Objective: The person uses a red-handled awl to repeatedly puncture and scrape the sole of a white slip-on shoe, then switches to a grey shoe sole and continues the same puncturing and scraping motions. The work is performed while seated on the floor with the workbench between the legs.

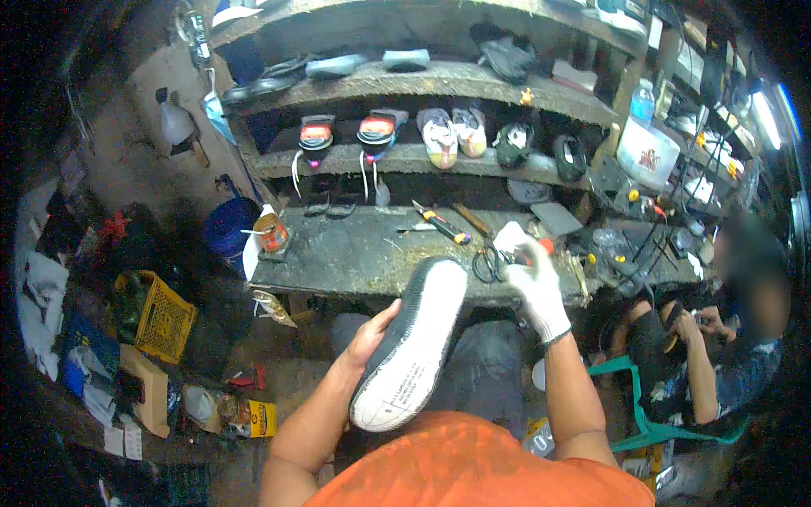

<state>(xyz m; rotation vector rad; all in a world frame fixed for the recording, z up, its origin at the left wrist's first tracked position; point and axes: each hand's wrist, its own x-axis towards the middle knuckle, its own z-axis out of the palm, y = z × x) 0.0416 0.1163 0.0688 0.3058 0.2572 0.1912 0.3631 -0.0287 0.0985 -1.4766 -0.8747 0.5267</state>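
A dark shoe upper (410,338) with a white, stitched underside is gripped in my bare left hand (372,334) along its left edge, tilted toward me. My right hand (536,287), in a white glove, hovers at the bench's front right with curved fingers apart, beside black-handled scissors (487,264), a white scrap (509,236) and a partly hidden red-topped item (546,246). Behind them on the worn bench (329,245) lie a yellow-and-black-handled tool (443,224) and a wooden-handled tool (471,218).
Shelves (422,80) with shoes rise behind the bench. At right, a co-worker (726,346) works with both hands near a green chair frame (642,414) and cluttered cables. At left are a blue bucket (230,228), a yellow crate (160,317) and a cardboard box (144,393).
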